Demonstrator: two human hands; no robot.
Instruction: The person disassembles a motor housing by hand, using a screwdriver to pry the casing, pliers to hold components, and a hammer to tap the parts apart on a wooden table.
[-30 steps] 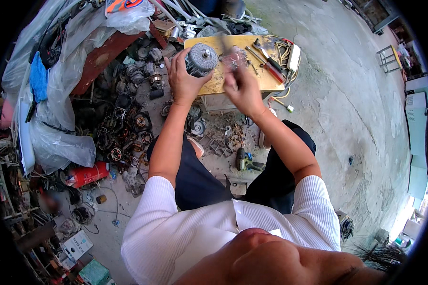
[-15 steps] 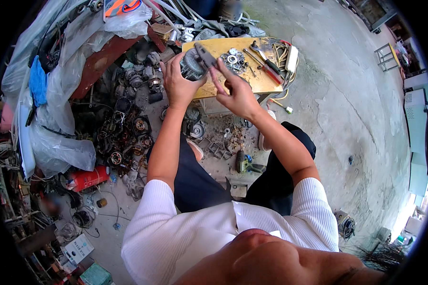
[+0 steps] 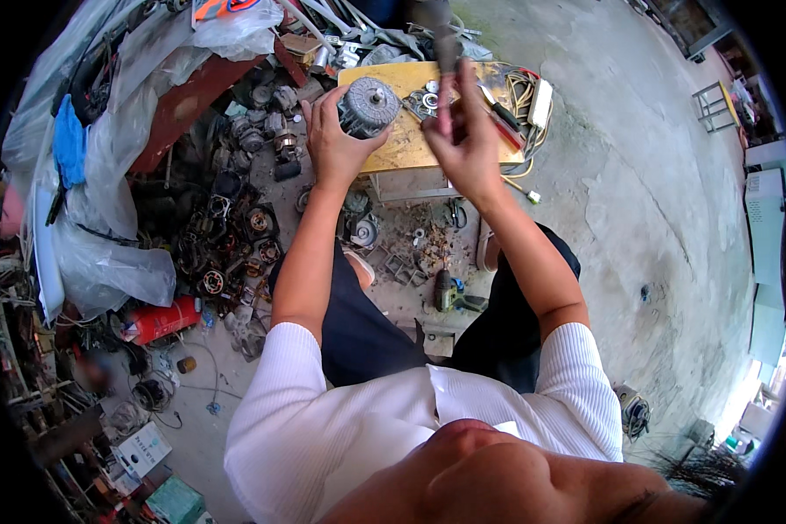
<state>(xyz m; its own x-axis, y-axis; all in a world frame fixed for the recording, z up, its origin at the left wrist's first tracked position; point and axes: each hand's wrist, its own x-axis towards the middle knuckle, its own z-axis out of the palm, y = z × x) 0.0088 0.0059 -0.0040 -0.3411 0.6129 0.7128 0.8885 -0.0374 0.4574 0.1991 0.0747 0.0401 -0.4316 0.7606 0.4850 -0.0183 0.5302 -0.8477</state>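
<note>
A grey motor (image 3: 368, 106), shaft upward, sits at the left end of the yellow table (image 3: 397, 155) — the left hand (image 3: 336, 144) curves round it, fingers and thumb spread motor-wide. Above the table, the right hand (image 3: 465, 150) grips a blurred tool (image 3: 446, 54) — head past the table's far edge.
</note>
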